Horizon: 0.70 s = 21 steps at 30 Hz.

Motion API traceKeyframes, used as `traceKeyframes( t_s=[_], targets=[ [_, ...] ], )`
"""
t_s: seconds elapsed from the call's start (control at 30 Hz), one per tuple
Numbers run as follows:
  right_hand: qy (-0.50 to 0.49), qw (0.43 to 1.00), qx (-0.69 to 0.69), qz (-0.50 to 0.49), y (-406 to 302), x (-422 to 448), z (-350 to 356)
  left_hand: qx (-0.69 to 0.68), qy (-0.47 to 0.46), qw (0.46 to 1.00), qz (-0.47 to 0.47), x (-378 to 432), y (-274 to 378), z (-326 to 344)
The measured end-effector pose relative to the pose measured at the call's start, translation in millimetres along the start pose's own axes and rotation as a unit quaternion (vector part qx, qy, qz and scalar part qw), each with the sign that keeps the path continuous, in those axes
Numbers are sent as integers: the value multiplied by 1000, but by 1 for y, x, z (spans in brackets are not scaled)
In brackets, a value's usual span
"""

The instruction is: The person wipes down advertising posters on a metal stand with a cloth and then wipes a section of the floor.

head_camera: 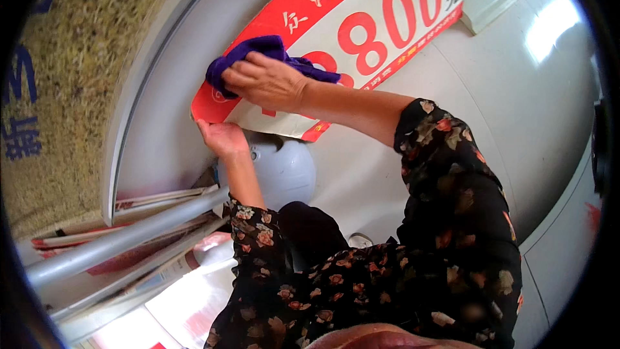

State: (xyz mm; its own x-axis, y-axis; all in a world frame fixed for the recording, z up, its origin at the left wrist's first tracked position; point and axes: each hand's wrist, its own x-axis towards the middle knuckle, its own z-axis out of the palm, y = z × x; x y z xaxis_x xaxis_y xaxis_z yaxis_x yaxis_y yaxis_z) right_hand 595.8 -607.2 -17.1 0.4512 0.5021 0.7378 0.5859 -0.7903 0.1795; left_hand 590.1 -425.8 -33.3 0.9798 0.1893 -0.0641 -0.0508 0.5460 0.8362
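A long red-and-white price sign board (358, 39), bearing large red numerals and other writing, slants across the upper middle. My right hand (266, 80) presses a bunched purple cloth (252, 51) flat against its lower left part. Parts of the print are hidden under the cloth and my right forearm. At the board's lower left corner, my left hand (225, 138) holds the edge, with its thumb up along the rim and the other fingers mostly out of sight behind it.
Beneath the board's lower end is a rounded pale grey object (288, 174). A grey metal pole (131, 232) crosses the lower left, beside stacked flat boards (140, 252). A speckled yellow-brown panel (72, 97) with blue writing stands left. Pale tiled floor (484, 121) spreads right.
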Motion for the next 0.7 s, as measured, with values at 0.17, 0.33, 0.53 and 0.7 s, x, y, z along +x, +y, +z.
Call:
traceKeyframes(
  t_s=[0.17,0.33,0.53,0.7],
  targets=[
    [34,896,139,420,91,-11,-38,2,6,1000,30,10,21,-16],
    [242,798,-62,548,195,-94,-42,2,-13,1000,24,14,9,-8],
    [196,774,261,543,124,-45,-64,16,32,999,37,11,17,-20],
    [104,850,260,446,126,-45,-64,-17,18,1000,5,1,16,-11]
  ],
)
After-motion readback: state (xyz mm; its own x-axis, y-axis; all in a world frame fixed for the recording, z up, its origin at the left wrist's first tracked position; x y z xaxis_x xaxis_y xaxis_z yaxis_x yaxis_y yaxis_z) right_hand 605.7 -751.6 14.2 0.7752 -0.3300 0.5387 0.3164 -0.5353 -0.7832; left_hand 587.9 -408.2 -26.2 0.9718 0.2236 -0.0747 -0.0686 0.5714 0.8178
